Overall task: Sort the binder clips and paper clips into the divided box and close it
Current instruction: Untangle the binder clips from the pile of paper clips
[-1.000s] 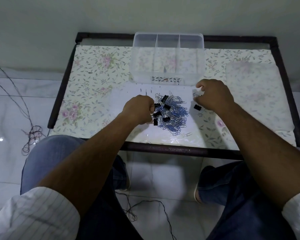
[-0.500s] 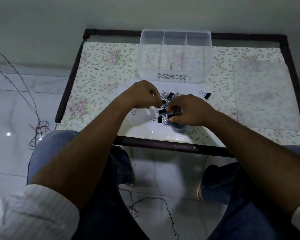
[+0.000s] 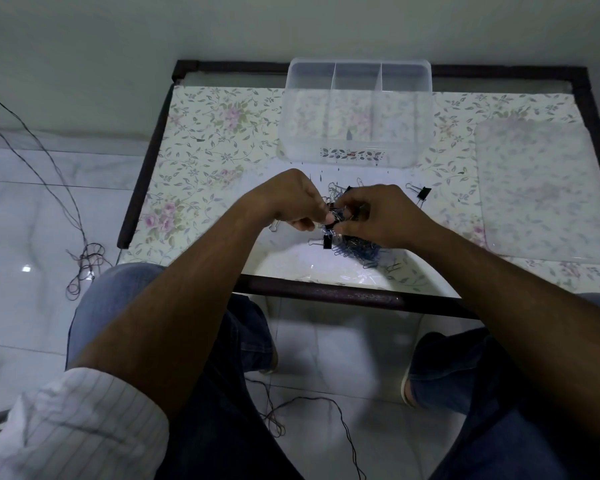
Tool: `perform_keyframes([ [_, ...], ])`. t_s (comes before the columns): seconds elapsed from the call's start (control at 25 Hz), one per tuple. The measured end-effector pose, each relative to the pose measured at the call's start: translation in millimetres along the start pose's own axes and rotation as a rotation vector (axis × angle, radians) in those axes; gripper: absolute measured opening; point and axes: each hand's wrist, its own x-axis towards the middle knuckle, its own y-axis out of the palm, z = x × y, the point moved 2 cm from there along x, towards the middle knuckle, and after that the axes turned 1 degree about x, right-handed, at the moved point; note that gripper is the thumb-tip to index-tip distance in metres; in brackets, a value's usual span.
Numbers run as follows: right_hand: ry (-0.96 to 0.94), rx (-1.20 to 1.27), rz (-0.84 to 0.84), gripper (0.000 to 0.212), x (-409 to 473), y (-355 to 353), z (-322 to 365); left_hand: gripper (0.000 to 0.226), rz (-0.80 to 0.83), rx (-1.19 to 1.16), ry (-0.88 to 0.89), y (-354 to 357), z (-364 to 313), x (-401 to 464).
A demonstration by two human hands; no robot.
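Observation:
A heap of blue paper clips point(image 3: 357, 249) mixed with black binder clips point(image 3: 327, 241) lies on the table's near middle. My left hand point(image 3: 291, 202) and my right hand point(image 3: 378, 214) meet over the heap, fingers curled, pinching clips between them; which clip each holds is hidden by the fingers. One black binder clip point(image 3: 423, 193) lies apart to the right. The clear divided box point(image 3: 357, 157) stands open behind the heap, three compartments at its back, nothing visible inside.
The box's clear lid point(image 3: 541, 188) lies flat at the table's right. The table has a floral cover point(image 3: 215, 140) and a dark frame point(image 3: 326, 292). Loose wires point(image 3: 84, 261) trail on the tiled floor at left. My knees sit below the front edge.
My right hand came from the right side into the heap, leaving one binder clip behind. Both hands now work close together over the clips. The camera shifted slightly.

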Motion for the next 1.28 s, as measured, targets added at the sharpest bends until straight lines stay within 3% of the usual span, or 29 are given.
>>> perform_keyframes([
  [0.12, 0.102, 0.295, -0.005, 0.04, 3, -4, 1, 0.016, -0.053, -0.226, -0.023, 12, -4, 4],
  [0.36, 0.194, 0.384, -0.088, 0.029, 8, -14, -6, 0.006, -0.097, -0.422, -0.066, 17, -6, 7],
  [0.6, 0.159, -0.038, -0.218, 0.021, 9, -32, -14, 0.006, -0.236, -0.329, 0.06, 24, 0, 14],
  [0.76, 0.152, 0.049, -0.286, 0.019, 9, -32, -13, 0.019, -0.399, -0.115, 0.203, 22, -10, 12],
  [0.88, 0.099, 0.185, -0.28, 0.024, 7, -26, -5, 0.025, -0.383, -0.226, 0.275, 17, -14, 7],
  [0.96, 0.077, 0.291, -0.266, 0.026, 7, -21, 0, 0.017, -0.36, -0.244, 0.307, 18, -19, 1],
  [1.12, 0.103, 0.454, -0.218, 0.039, 9, -23, 0, 0.008, -0.41, -0.113, 0.21, -7, -12, -7],
  [1.28, 0.026, -0.074, -0.065, 0.028, 1, -14, -6, 0.015, -0.293, 0.41, -0.035, -25, 23, 0],
])
